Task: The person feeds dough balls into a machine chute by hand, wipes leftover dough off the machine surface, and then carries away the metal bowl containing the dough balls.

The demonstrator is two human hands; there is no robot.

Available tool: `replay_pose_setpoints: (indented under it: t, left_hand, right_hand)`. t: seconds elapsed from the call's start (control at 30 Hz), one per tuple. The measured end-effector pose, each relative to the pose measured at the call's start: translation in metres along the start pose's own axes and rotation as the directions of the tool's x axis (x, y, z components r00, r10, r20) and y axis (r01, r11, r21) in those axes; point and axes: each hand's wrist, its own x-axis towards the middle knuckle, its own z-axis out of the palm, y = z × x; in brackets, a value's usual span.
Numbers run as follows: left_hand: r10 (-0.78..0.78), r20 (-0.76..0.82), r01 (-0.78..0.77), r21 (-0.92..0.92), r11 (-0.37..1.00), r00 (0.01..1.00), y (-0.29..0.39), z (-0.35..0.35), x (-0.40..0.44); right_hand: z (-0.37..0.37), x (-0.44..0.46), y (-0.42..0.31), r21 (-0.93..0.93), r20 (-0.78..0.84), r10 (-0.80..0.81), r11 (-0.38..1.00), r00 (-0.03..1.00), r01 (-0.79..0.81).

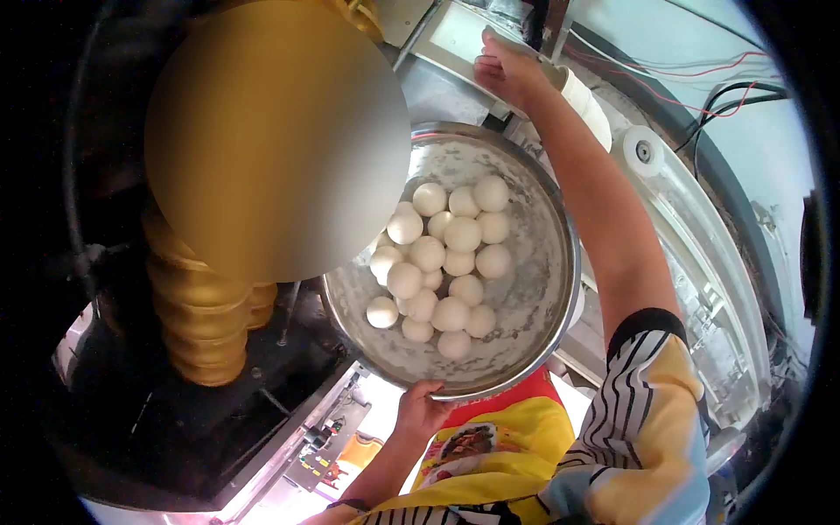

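A wide metal bowl (534,297) dusted with flour holds a heap of white dough balls (427,254). My left hand (423,411) grips the bowl's near rim, thumb on top and fingers out of sight underneath. My right hand (509,72) is stretched past the far side of the bowl, beside a white tray-like surface (464,33) of the machine. Its fingers are curled in, and whatever they hold, if anything, is hidden. The bowl's upper left part lies behind a blurred patch.
Golden ribbed columns (206,328) stand at the left by a dark surface (114,420). A long white machine part (691,262) curves along the right. Red and black wires (735,96) hang on the wall. A yellow and red apron (499,437) shows below the bowl.
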Motion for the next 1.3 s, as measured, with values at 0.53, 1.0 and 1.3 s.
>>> replay_pose_setpoints:
  t: [0.53,1.0,1.3]
  left_hand:
    - [0.013,-0.045,-0.013,0.016,1.0,0.999,0.001,-0.012,0.007]
    - [-0.004,0.017,0.003,0.012,1.0,1.0,0.003,-0.01,0.005]
    - [-0.008,0.039,0.007,0.022,1.0,0.999,0.005,-0.009,0.004]
  right_hand:
    - [0.046,-0.119,-0.031,-0.45,0.729,0.016,0.765,0.685,0.461]
    - [0.009,-0.006,-0.002,0.037,-0.032,-0.045,0.998,0.998,0.046]
    - [0.017,-0.006,0.005,-0.56,0.098,-0.356,0.752,0.929,0.348]
